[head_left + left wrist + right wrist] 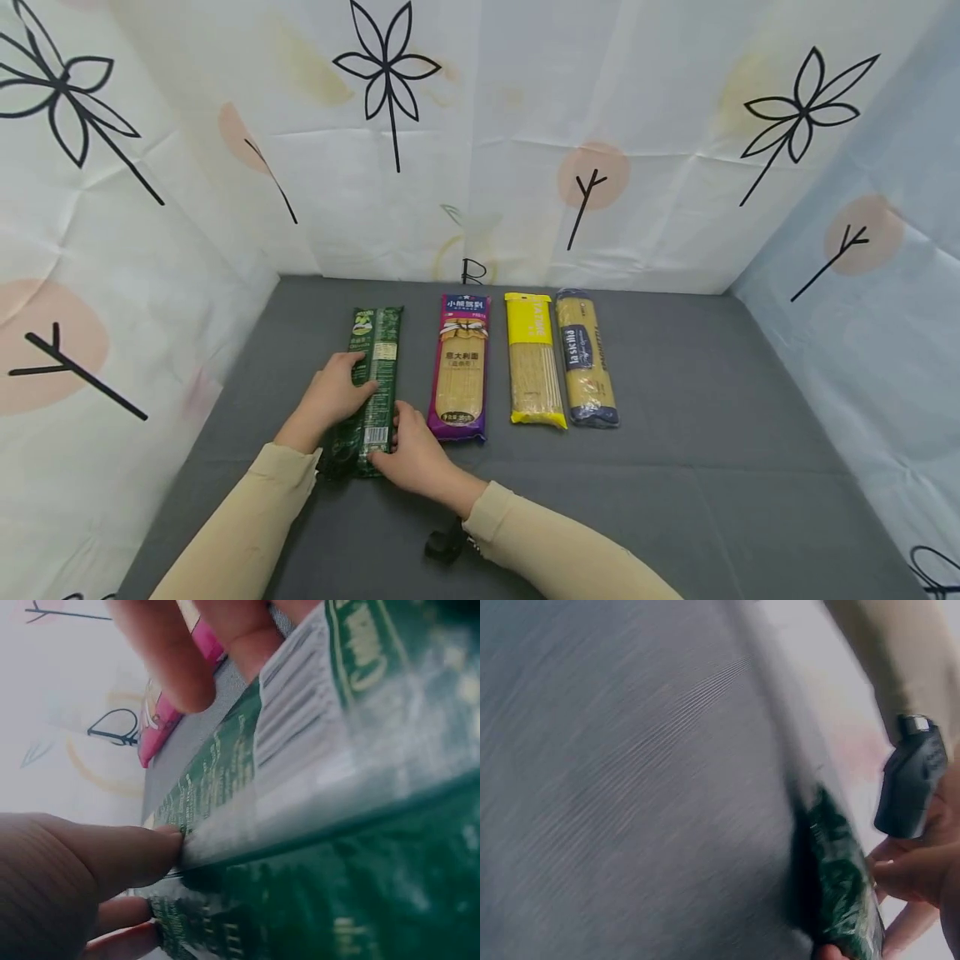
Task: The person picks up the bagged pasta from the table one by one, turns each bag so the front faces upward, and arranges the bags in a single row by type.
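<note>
A long green pasta packet [384, 375] lies at the left of the row, its printed face with a barcode turned up. My left hand [333, 396] grips its left side; in the left wrist view the thumb [127, 859] lies on top and fingers show below the edge. At the lower right edge, near the barcode, my right hand [420, 458] holds the same packet between thumb and fingers. The right wrist view shows the packet's crinkled green end [844, 892] slightly off the cloth.
To the right lie a purple pasta packet [460, 375], a yellow-ended packet [534, 367] and a blue-labelled packet [587, 362], side by side. Dark grey cloth [697, 500] covers the table. White patterned fabric [510, 208] stands behind and at both sides.
</note>
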A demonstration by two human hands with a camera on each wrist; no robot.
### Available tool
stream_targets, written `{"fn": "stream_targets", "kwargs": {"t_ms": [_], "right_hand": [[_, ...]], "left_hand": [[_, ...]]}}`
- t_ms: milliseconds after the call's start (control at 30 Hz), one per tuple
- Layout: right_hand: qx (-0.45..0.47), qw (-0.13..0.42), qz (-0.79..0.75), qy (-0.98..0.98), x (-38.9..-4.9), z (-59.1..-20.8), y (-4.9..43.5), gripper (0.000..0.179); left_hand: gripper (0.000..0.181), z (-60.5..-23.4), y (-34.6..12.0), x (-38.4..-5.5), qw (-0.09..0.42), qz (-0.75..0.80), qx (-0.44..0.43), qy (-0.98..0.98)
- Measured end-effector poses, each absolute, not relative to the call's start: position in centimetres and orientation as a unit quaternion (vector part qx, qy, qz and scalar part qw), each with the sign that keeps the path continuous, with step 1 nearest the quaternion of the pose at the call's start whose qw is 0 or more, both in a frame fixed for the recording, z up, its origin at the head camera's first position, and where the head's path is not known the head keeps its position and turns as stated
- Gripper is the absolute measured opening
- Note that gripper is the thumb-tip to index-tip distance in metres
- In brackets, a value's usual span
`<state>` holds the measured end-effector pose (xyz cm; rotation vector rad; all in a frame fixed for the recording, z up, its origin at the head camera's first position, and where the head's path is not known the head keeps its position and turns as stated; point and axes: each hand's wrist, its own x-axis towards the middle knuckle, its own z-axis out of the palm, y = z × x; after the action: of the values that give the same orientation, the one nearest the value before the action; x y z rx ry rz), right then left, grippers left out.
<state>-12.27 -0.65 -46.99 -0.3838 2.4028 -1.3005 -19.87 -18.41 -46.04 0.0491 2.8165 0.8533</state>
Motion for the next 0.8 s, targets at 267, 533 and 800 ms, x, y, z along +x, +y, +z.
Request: {"fn": "stream_targets", "kwargs": {"t_ms": [267,533,800], "right_hand": [[-0.071,0.224,-0.567,0.79,-12.6,-46.5,-1.1,0.077],[-0.059,0.22,-0.534,0.814,-12.7,-46.7,-1.3,0.069],[-0.069,0.197,-0.535,0.818,-11.6,-47.0,-1.6,0.071]], "left_hand": [[0.067,-45.4,-18.0,-20.0,0.11,0.27,0.017,0.956],[0.065,-45.4,-18.0,-20.0,0.135,0.291,0.021,0.947],[0.065,-45.4,-18.3,-19.5,0.156,0.33,0.029,0.93]]}}
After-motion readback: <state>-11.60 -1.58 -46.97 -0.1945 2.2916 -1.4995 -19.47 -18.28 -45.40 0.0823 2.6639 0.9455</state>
